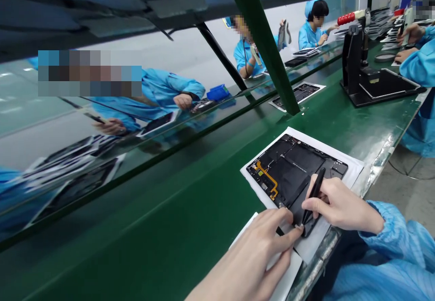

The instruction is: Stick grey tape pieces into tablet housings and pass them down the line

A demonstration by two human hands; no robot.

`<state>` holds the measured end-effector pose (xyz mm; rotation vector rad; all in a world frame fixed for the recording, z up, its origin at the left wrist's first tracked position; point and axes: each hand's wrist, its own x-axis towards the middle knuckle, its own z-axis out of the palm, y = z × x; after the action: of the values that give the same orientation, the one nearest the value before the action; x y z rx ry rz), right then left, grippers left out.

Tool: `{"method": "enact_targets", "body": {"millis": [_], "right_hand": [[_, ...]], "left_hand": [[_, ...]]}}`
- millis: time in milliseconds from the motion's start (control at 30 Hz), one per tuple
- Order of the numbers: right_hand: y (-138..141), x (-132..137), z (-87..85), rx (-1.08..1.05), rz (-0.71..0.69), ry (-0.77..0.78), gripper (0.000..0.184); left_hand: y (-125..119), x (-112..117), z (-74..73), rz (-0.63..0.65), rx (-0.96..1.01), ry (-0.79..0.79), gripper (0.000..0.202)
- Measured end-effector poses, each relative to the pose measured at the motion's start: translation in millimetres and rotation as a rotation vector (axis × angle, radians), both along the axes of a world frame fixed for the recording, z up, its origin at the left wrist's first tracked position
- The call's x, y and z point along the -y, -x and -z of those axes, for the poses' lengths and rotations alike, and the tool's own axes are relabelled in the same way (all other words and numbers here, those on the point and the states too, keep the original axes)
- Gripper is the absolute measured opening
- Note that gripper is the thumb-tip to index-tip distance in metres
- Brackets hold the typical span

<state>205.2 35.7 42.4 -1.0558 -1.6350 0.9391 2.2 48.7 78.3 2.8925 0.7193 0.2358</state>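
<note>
At lower right, the right hand (335,201) grips a tool (318,185) at the device's (292,160) bottom corner; the left hand (268,242) touches there, its hold hard to tell.

The glossy green worktop (152,228) bears a white sheet (355,167) near its edge, a farther sheet (321,86) behind a green post (272,56), and a black stand (350,63).

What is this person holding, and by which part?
The right hand holds a black pen-like tool around its middle. The left hand is at the dark panel; whether it grips anything cannot be told.
</note>
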Motion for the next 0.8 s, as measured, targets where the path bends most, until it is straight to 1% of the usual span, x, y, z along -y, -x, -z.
{"method": "enact_targets", "body": {"millis": [200, 433, 600, 800], "right_hand": [[-0.1, 0.7, -1.1, 0.017, 0.010, -0.004, 0.021], [1.4, -0.1, -3.1, 0.085, 0.033, -0.047, 0.022], [-10.9, -5.1, -4.5, 0.123, 0.076, -0.056, 0.020], [-21.8, -7.2, 0.6, 0.115, 0.082, -0.018, 0.019]], "left_hand": [[2.7, 1.4, 0.9, 0.012, 0.012, -0.004, 0.037], [3.5, -0.6, 1.9, 0.033, 0.025, -0.035, 0.037], [4.3, -1.2, 1.7, 0.034, 0.005, -0.046, 0.036], [5.5, -4.0, 2.4, 0.003, -0.023, 0.004, 0.035]]}}
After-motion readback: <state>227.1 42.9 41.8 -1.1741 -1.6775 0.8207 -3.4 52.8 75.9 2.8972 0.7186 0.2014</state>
